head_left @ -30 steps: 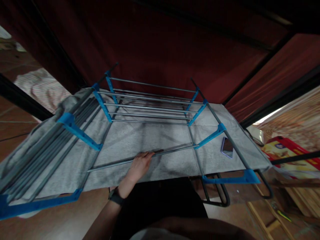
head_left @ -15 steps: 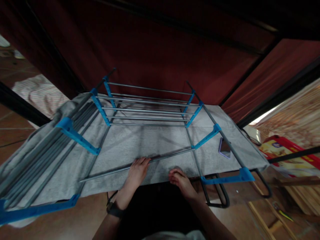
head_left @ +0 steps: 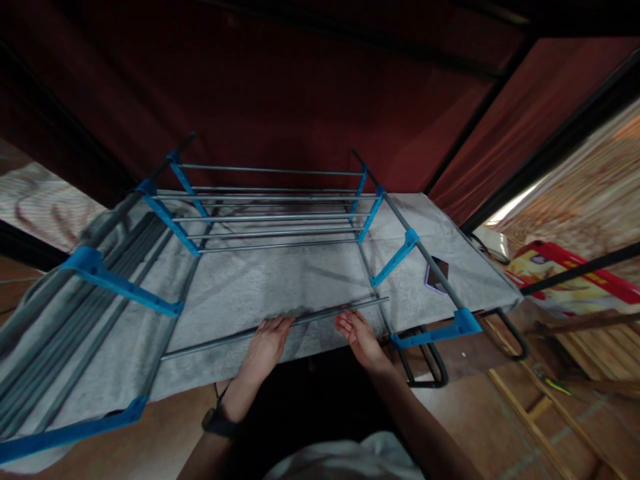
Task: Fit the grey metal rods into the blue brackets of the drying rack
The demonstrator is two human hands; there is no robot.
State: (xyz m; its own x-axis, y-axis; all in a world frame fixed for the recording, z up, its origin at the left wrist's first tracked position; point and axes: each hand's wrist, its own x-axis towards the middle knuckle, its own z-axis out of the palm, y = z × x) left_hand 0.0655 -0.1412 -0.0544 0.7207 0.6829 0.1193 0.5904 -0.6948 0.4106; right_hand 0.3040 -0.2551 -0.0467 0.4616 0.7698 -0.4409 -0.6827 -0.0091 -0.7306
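A thin grey metal rod (head_left: 215,346) lies across the front of a rack frame with blue plastic brackets (head_left: 395,259). My left hand (head_left: 267,343) is closed over the middle of this rod, fingers on top. My right hand (head_left: 357,333) is at the rod's near side, fingers loosely bent and fingertips beside or touching it; contact is hard to tell. The rod's right end crosses the frame's lower right tube, just in front of a bracket. Farther back, several rods (head_left: 270,217) span between the left and right brackets.
A grey cloth (head_left: 300,280) covers the table under the frame. Several loose tubes (head_left: 65,320) lie at the left. A phone (head_left: 436,275) rests at the right. Beyond the right edge are a red and yellow package (head_left: 565,273) and wooden pieces (head_left: 530,413) on the floor.
My right hand has moved up to the rod. The rod's right end now sits in front of the right bracket instead of against it. The view has shifted slightly.
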